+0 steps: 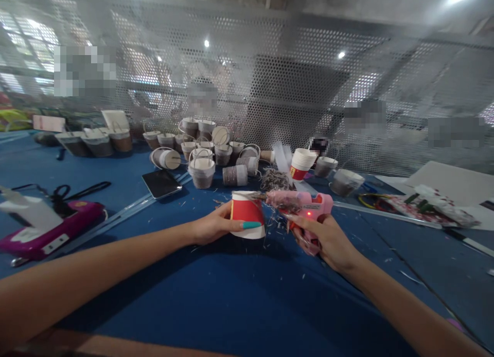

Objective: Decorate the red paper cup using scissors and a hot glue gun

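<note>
My left hand is closed around a red and white paper cup, its teal thumbnail lying across the cup's side. In my right hand is a pink hot glue gun with a small red light lit on its body. The gun's nozzle points left and meets the cup near its upper edge; whether it touches the surface I cannot tell. Just behind the gun lies a heap of brown stringy fibre. Beside that heap stands a stack of paper cups.
Several small handled buckets crowd the back of the blue table. A phone lies left of centre. At far left is a purple power strip with a white plug. Glue sticks and a plastic bag lie right.
</note>
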The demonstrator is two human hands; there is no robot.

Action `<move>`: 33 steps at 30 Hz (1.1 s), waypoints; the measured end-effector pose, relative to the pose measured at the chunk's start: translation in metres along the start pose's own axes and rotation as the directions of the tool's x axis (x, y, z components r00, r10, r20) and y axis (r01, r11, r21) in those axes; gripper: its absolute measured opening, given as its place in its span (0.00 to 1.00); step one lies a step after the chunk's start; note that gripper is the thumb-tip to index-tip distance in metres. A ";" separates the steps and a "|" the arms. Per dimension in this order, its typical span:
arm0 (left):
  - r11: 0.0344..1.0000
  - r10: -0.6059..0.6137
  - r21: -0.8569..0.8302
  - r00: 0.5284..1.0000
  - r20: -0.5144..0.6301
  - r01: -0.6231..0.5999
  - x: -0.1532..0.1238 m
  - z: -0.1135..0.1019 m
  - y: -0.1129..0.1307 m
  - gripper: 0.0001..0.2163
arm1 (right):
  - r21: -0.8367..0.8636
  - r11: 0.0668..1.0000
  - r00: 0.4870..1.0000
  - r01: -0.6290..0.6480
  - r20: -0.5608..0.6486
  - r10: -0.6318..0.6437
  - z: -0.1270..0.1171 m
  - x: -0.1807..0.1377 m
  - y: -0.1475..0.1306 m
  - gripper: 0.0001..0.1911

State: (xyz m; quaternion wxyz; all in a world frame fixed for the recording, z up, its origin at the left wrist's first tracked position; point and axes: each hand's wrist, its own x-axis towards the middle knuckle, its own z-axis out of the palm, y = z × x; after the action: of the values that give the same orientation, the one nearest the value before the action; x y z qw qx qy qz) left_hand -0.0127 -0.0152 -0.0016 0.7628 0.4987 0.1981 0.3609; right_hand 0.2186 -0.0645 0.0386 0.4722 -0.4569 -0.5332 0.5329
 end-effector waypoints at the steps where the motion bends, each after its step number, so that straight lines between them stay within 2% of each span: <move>1: 1.000 0.000 -0.003 1.000 -0.001 0.000 0.000 0.001 0.001 0.22 | -0.004 1.000 1.000 0.001 0.000 -0.001 0.000 0.000 0.000 0.21; 11: 1.000 -0.013 -0.009 0.999 -0.044 0.012 -0.001 0.004 0.002 0.23 | -0.012 1.000 1.000 0.017 0.022 -0.017 -0.003 0.001 0.002 0.23; 23: 1.000 -0.012 0.013 1.000 -0.024 0.013 -0.001 0.003 0.001 0.21 | -0.011 1.000 0.999 -0.013 0.032 0.014 -0.004 0.002 0.002 0.23; 33: 1.000 -0.005 0.023 0.999 -0.037 0.006 0.001 0.004 0.001 0.22 | -0.056 0.998 0.999 0.023 0.029 -0.021 -0.007 0.005 0.004 0.24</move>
State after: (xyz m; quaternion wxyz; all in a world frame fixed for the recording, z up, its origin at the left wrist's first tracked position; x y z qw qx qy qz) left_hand -0.0097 -0.0172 0.0007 0.7541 0.5004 0.2176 0.3655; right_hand 0.2247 -0.0590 0.0347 0.4573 -0.4563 -0.5598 0.5189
